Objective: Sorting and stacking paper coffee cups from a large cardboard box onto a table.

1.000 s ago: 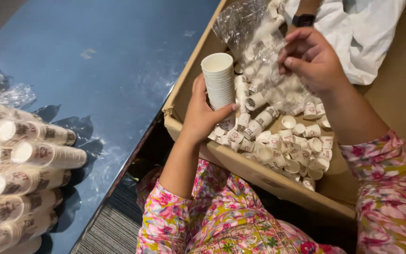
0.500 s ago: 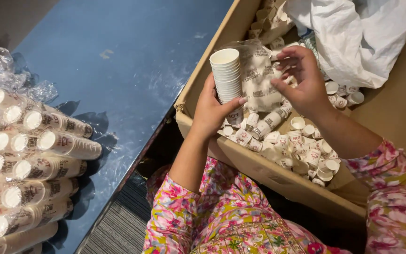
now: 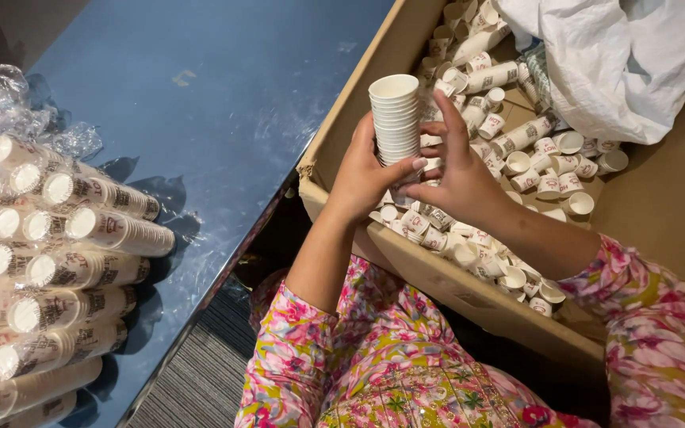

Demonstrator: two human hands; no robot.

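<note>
A stack of small white paper cups (image 3: 396, 115) stands upright above the near corner of a cardboard box (image 3: 445, 277). My left hand (image 3: 362, 178) grips the stack from the left near its base. My right hand (image 3: 457, 178) holds the same stack from the right, fingers spread up along its side. Beneath both hands, the box holds several loose paper cups (image 3: 517, 170), single ones and short nested stacks.
On the blue table (image 3: 223, 103) at the left lie several long sleeves of stacked cups (image 3: 57, 261) wrapped in clear plastic. A crumpled white plastic bag (image 3: 628, 63) fills the box's far right. Grey ribbed flooring (image 3: 200, 372) shows below the table edge.
My right hand came down from the loose cups and bag and closed onto the stack beside my left hand. The view shifted, bringing the box nearer the centre.
</note>
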